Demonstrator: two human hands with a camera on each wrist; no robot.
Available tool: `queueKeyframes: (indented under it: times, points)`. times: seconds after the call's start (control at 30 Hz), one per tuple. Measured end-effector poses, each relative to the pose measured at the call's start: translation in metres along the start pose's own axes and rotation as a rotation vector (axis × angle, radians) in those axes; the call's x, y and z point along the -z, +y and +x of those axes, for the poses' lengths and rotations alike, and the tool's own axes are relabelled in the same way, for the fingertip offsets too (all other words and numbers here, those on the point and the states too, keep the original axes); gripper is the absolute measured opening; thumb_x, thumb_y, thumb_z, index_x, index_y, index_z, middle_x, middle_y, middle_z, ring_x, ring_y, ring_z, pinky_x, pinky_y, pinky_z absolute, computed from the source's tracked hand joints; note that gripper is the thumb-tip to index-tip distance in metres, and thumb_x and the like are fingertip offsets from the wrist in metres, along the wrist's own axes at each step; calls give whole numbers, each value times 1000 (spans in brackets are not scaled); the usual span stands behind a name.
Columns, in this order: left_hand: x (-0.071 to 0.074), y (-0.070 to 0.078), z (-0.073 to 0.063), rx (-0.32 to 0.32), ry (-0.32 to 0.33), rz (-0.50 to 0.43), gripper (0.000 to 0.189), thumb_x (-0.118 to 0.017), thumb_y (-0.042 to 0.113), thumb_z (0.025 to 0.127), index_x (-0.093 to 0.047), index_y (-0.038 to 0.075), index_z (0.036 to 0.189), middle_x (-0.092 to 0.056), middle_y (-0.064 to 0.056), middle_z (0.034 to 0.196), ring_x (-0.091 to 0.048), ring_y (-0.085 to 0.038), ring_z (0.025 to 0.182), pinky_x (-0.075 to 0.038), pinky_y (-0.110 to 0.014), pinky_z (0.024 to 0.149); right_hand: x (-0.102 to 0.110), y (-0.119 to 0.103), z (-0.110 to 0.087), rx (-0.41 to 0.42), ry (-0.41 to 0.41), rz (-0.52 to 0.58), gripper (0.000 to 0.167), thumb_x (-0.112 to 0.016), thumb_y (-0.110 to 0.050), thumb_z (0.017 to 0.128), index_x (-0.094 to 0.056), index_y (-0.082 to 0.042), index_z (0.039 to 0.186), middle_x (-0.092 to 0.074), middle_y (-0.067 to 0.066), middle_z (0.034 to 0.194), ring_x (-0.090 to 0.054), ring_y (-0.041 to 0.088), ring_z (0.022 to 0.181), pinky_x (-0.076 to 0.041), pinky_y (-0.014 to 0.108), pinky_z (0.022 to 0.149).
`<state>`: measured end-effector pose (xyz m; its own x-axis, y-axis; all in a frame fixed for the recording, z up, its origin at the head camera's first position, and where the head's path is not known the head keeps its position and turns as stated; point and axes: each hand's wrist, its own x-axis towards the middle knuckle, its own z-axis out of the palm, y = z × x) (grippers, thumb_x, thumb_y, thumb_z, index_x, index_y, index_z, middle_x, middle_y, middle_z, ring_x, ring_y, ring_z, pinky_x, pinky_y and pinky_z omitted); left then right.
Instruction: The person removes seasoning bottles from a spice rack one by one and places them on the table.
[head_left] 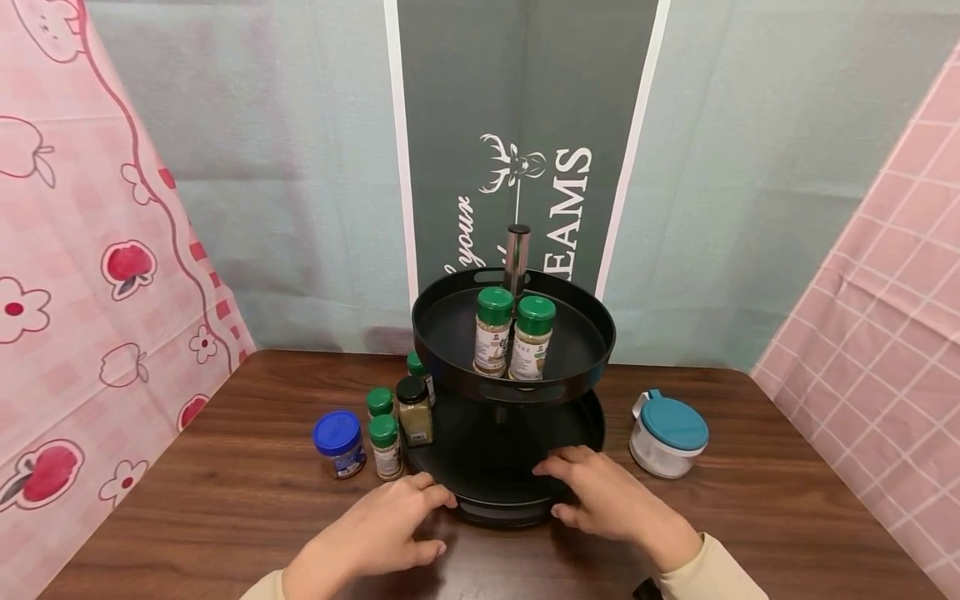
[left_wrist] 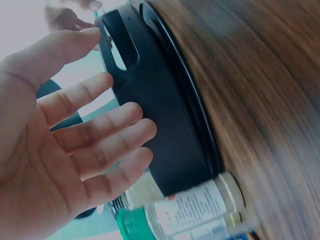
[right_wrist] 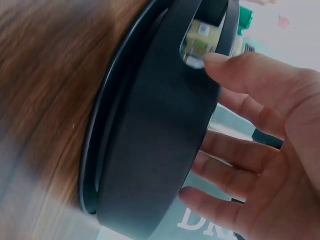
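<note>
A black two-tier round tray stand (head_left: pixel 480 454) with a metal centre post stands before me. My right hand (head_left: pixel 600 496) holds the front right rim of the lower tray, thumb outside and fingers over the inner side; in the right wrist view the thumb lies near the handle slot. My left hand (head_left: pixel 382 525) is at the front left of the lower tray, its fingers loosely extended by the outer wall (left_wrist: pixel 165 115). Two green-capped spice jars (head_left: pixel 491 333) stand on the upper tray (head_left: pixel 577 333).
Left of the stand are several green-capped spice jars (head_left: pixel 386 450), a black-capped spice jar (head_left: pixel 415 412) and a blue-lidded jar (head_left: pixel 339 442). A teal-lidded clear container (head_left: pixel 667 433) stands at the right. Hanging cloths back the brown wooden table (head_left: pixel 247 467).
</note>
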<state>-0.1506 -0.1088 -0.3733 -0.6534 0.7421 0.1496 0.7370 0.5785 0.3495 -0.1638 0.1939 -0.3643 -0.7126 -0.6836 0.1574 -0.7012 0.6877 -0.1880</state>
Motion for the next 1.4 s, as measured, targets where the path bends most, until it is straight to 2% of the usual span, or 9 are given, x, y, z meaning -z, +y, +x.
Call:
queueKeyframes:
  times: [0.13, 0.37, 0.53, 0.63, 0.77, 1.0, 1.2, 1.4]
  points:
    - [3, -7, -5, 41, 19, 12, 33, -74, 22, 77, -64, 10, 106, -57, 0, 96, -47, -2, 72, -44, -23, 62, -4, -9, 3, 49, 27, -7, 37, -71, -18, 80, -62, -10, 115, -57, 5, 110, -55, 22, 99, -48, 39, 76]
    - [7, -20, -13, 96, 67, 59, 34, -75, 23, 75, -63, 9, 104, -56, -1, 94, -48, -6, 71, -44, -28, 61, -13, -23, 9, 110, 7, 40, 36, -69, -13, 82, -61, -7, 117, -57, 4, 108, -58, 15, 94, -48, 27, 72]
    - [4, -32, -17, 129, 83, 114, 36, -77, 24, 73, -64, 9, 102, -58, -1, 94, -56, -14, 75, -46, -34, 62, -23, -27, 12, 196, 88, -22, 31, -71, -1, 76, -66, -9, 105, -58, -3, 93, -58, 8, 80, -46, 19, 65]
    - [1, -37, -19, 153, 77, 112, 36, -77, 24, 72, -64, 9, 102, -57, -1, 93, -54, -14, 73, -46, -34, 61, -26, -28, 13, 216, 121, -66, 30, -70, 5, 73, -68, -11, 98, -56, -5, 85, -57, 6, 74, -44, 16, 63]
    - [0, -41, -20, 174, 68, 94, 36, -77, 25, 72, -64, 10, 102, -56, 0, 94, -52, -14, 72, -44, -34, 60, -26, -29, 14, 212, 119, -81, 30, -70, 6, 73, -69, -12, 97, -57, -6, 84, -57, 6, 74, -44, 16, 63]
    - [-1, -40, -18, 174, 55, 68, 36, -76, 24, 72, -64, 10, 103, -56, -1, 93, -54, -14, 75, -45, -35, 61, -25, -30, 14, 196, 112, -69, 28, -69, 6, 74, -70, -11, 96, -59, -5, 84, -57, 5, 74, -45, 17, 63]
    - [-2, -32, -14, 138, 23, 0, 35, -75, 24, 75, -64, 8, 103, -55, -1, 91, -47, -7, 70, -43, -29, 59, -21, -25, 11, 149, 73, -5, 26, -67, 6, 76, -71, -11, 95, -63, -5, 87, -60, 7, 78, -47, 20, 63]
    - [-6, -21, -9, 102, 6, 12, 33, -75, 23, 74, -64, 9, 102, -53, 2, 88, -44, -4, 64, -41, -25, 57, -12, -13, 6, 71, 11, 72, 25, -65, 8, 77, -72, -10, 93, -66, -6, 89, -61, 8, 79, -49, 22, 63]
